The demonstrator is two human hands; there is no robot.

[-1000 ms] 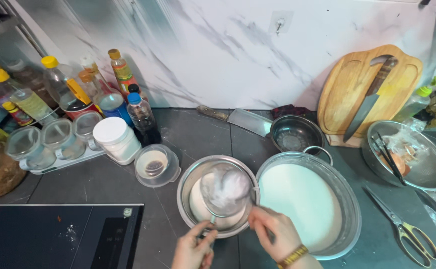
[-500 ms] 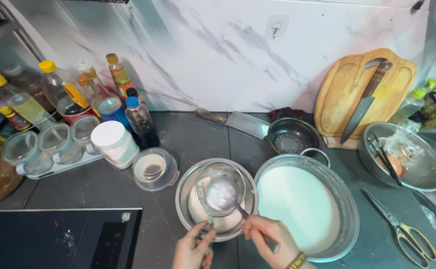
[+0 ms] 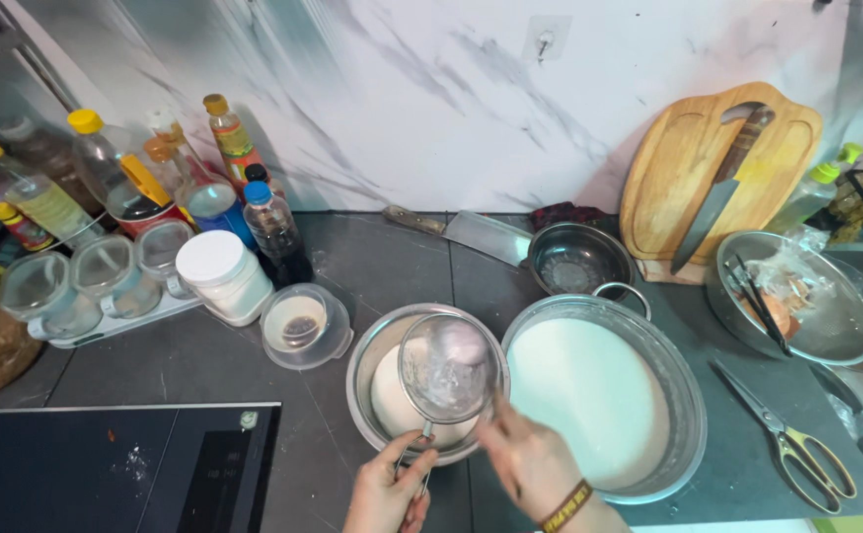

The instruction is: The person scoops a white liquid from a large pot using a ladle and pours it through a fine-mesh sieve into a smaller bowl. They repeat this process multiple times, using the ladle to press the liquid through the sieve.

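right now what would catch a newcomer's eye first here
Front and centre, the left hand holds a fine mesh strainer over a steel bowl, with the right hand beside it. To the right sits a wide pan of white liquid; a wooden cutting board leans on the marble wall.

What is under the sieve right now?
Under the sieve sits a steel bowl holding white liquid. The mesh and both hands cover most of the bowl's inside, so its level cannot be seen.

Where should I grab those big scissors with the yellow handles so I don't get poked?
Probably by the yellow handle loops of the scissors, coming from the counter's front edge. The loops sit at the near end, and the closed metal blades point away toward the back left.
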